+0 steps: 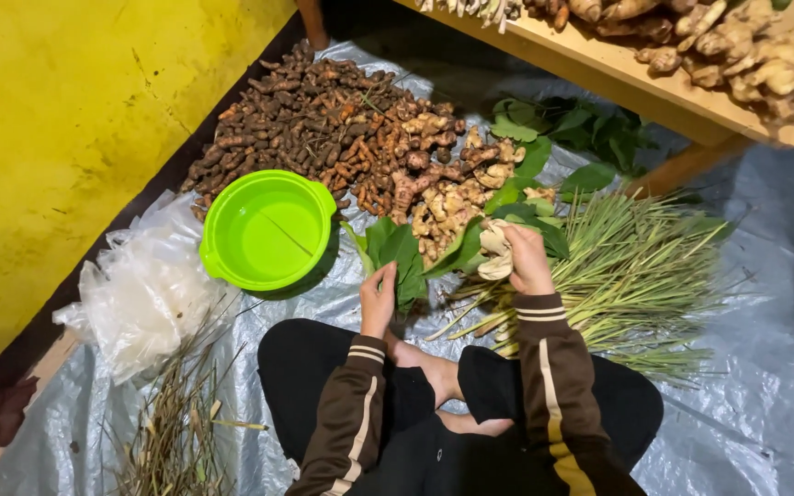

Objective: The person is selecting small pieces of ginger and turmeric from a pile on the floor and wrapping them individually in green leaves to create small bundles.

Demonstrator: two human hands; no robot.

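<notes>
Knees lie nearest me; just beyond, my right hand (527,260) grips a pale ginger root (495,250), my left hand (378,298) pinches green leaves (395,250). Its knobby lobes could snap or slip onto the lemongrass (636,276) beneath.

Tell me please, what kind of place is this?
Probably a market stall or produce-sorting spot on the floor: heaps of roots and lemongrass-like stalks lie on a plastic sheet, with more roots on a wooden table.
</notes>
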